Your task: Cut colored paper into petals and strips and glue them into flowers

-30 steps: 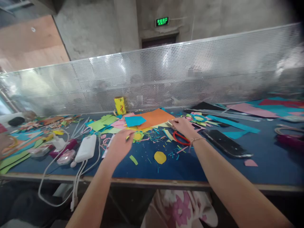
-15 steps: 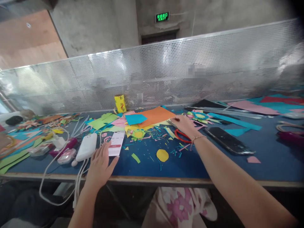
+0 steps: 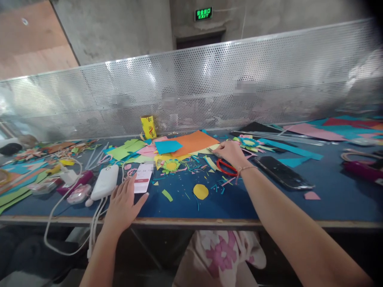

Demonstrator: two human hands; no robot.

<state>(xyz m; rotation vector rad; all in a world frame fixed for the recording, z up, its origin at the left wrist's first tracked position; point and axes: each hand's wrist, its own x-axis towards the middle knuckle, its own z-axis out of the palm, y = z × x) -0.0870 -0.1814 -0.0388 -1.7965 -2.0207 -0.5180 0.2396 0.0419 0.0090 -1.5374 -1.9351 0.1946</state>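
Observation:
My left hand (image 3: 124, 203) lies palm down with its fingers spread, beside the lower left edge of a white phone (image 3: 142, 185) with a lit screen. My right hand (image 3: 229, 152) reaches over the middle of the table, thumb and fingers pinched together. Under its palm show the red handles of a pair of scissors (image 3: 226, 169); a thin grey tip sticks out at the fingertips, and the blades are mostly hidden. Beyond the fingers lie an orange sheet (image 3: 197, 142) and a blue paper piece (image 3: 168, 147). A yellow paper disc (image 3: 200, 191) lies nearer to me.
A green-and-yellow paper flower (image 3: 171, 165) sits among scraps; another flower (image 3: 249, 142) lies right of my right hand. A dark phone (image 3: 283, 172) is at the right. At left are a white power bank (image 3: 104, 182) and cables. A perforated metal screen (image 3: 191, 87) stands behind.
The view has shifted slightly, so everything sits a little further left and higher. My right fingers are still pinched at the same place; my left hand still rests by the white phone.

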